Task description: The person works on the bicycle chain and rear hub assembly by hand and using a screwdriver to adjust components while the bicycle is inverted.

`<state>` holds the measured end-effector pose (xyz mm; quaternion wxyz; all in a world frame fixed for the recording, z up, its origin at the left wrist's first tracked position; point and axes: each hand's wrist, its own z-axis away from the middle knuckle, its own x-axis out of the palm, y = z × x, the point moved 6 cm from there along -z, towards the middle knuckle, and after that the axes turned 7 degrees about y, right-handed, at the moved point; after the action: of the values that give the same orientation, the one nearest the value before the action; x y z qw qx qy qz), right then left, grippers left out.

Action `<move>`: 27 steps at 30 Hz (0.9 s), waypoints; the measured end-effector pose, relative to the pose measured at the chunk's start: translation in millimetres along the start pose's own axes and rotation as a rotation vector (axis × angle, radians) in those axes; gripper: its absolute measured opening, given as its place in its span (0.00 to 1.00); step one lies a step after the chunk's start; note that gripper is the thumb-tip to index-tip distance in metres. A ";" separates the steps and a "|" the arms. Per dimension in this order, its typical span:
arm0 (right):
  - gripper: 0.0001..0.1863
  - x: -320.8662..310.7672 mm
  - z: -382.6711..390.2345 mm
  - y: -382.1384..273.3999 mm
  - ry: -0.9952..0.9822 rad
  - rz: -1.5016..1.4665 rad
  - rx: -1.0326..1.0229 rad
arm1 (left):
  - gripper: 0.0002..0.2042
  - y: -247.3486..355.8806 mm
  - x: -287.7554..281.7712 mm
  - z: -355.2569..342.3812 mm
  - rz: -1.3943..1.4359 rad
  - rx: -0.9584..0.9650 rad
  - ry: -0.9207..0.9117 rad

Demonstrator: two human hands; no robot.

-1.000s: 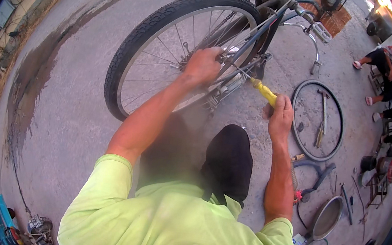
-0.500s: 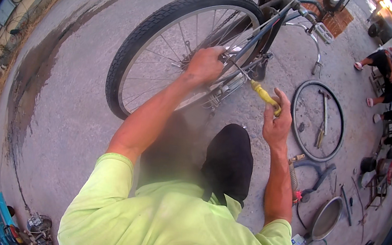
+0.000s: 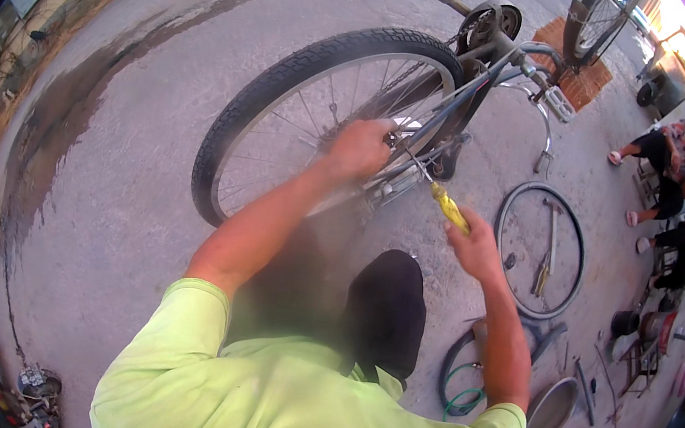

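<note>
A bicycle lies tipped on the concrete, its black-tyred wheel [image 3: 205,163] toward me and its blue-grey frame [image 3: 456,101] running away to the upper right. My left hand [image 3: 359,152] is closed at the wheel's hub, by the frame end. Its fingertips are partly hidden, and what they grip cannot be made out. My right hand [image 3: 475,246] wraps the end of a yellow-handled screwdriver [image 3: 448,207]. The screwdriver's shaft points up and left to the hub area beside my left fingers; where its tip rests is unclear.
Right of my right hand lies a loose tyre [image 3: 582,256], with a hammer [image 3: 553,231] and pliers [image 3: 541,277] inside its ring. A metal basin [image 3: 551,413] and a green hose [image 3: 466,405] are nearer me. People sit along the right side. Reddish bricks [image 3: 585,85] lie beyond the frame.
My right hand has gone from loosely spread fingers at the screwdriver's handle to a closed grip on it. The view has shifted, so the scene sits lower; my left hand stays at the hub.
</note>
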<state>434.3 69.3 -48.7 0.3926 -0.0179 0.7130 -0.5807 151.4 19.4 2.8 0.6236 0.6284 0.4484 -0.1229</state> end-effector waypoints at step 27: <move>0.19 11.1 -15.3 0.6 -0.243 -0.494 0.430 | 0.24 -0.8 1.5 2.2 0.038 0.081 0.027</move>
<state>418.0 76.6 -54.9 0.3171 -0.1759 0.4965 -0.7887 152.5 17.9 0.7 0.5937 0.6632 0.4394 -0.1209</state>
